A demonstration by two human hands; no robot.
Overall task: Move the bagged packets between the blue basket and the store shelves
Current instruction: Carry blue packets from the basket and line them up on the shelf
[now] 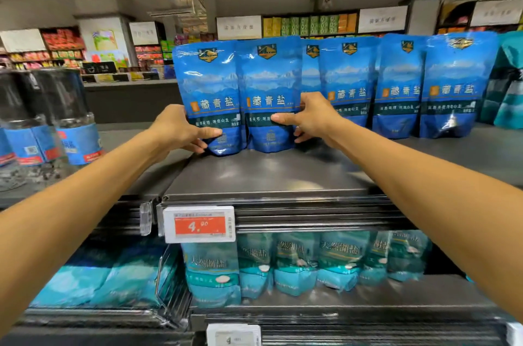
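Blue packets [237, 94] upright on shelf [268, 173], left hand [181, 130], right hand [311, 116] gripping them

Bare top shelf [268, 173] lies open before the packets [396, 85]; bottles [51, 119] crowd its left, teal bags [509, 82] its right

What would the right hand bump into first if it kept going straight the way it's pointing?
The right hand points left across the top shelf and already grips the second blue packet. Going on, it would likely push that packet into the leftmost blue packet, held by the left hand.
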